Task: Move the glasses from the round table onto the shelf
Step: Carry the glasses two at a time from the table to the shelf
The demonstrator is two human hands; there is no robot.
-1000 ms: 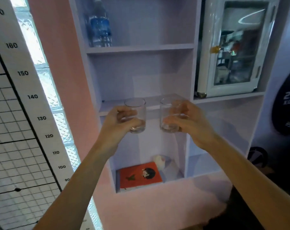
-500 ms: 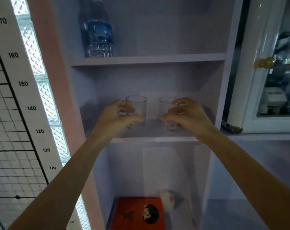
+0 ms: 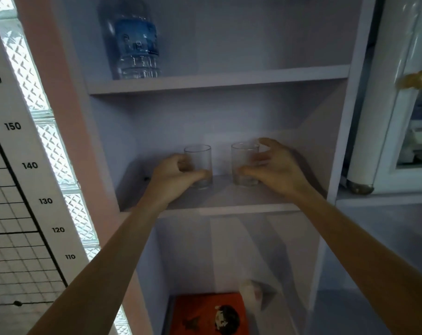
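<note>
Two clear empty glasses stand upright, side by side, on the middle shelf of a pale lilac shelf unit. My left hand is wrapped around the left glass, with the thumb across its front near the base. My right hand holds the right glass from the right. Its thumb lies low on the front and its fingers sit behind the glass, while the index finger is lifted beside the rim. Both glass bases rest on the shelf board. The round table is out of view.
A water bottle stands on the shelf above, at the left. An orange book and a small white object lie in the compartment below. A glass-door cabinet sits to the right, and a height chart to the left.
Both hands carried the glasses forward into the middle compartment and lowered them onto the shelf board. My right index finger has lifted off the glass. The view has moved closer to the shelf.
</note>
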